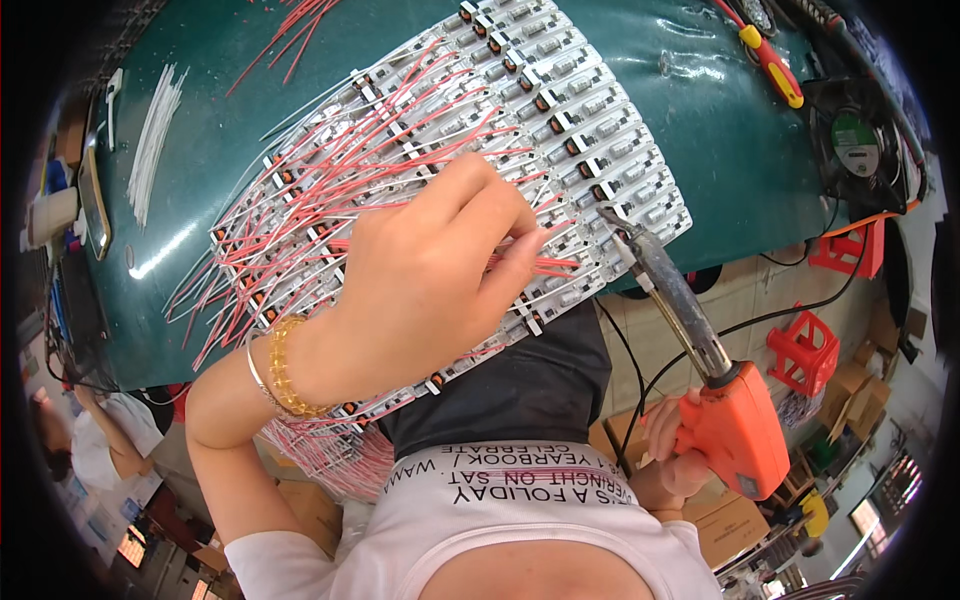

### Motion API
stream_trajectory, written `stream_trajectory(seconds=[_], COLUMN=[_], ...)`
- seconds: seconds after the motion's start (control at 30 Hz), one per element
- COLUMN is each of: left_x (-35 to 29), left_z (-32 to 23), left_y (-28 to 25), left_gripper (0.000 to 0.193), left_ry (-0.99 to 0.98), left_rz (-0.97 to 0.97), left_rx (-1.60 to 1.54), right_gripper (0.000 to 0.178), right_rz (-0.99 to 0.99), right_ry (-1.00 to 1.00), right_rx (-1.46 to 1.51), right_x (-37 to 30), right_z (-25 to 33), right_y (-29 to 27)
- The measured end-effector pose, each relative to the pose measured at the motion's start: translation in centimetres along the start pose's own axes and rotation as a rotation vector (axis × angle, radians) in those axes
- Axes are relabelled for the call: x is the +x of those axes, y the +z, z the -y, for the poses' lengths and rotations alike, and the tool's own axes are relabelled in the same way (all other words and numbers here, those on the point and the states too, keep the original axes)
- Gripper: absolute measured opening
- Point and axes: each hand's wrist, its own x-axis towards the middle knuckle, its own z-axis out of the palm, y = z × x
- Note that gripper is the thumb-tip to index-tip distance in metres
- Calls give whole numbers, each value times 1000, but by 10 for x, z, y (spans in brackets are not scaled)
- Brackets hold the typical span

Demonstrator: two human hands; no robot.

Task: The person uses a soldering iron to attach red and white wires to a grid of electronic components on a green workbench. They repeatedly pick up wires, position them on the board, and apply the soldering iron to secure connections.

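Note:
My right hand (678,440) grips an orange soldering gun (738,430). Its dark metal tip points up and left, and it meets or hovers just over the right part of a panel of small circuit boards (610,125). Across that panel lies my left hand (430,255), thumb and forefinger closed together at a red wire (560,265) beside the tip. The palm hides part of the boards and exactly how many wires are pinched. Many red and white wires (320,215) fan out leftward from the boards.
Loose white wires (156,140) lie on the green tabletop (740,190) at left, red wires (300,35) at the far edge. A red-yellow screwdriver (772,65) and a black fan (858,145) are at far right. Red stools (805,350) stand below; another person (110,440) sits at left.

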Motion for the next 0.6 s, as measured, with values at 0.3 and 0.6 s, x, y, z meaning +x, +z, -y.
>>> stream_trajectory(seconds=[0.3,0.6], left_x=[-2,-3], left_z=[0,0], left_y=[6,6], left_gripper=[12,12], left_ry=[28,36], left_rz=[4,0], left_rx=[109,123], right_gripper=[58,69], right_rz=[67,-1], right_ry=[106,62], right_rx=[-290,-432], right_x=[4,-1], right_z=[8,7], right_y=[-3,-4])
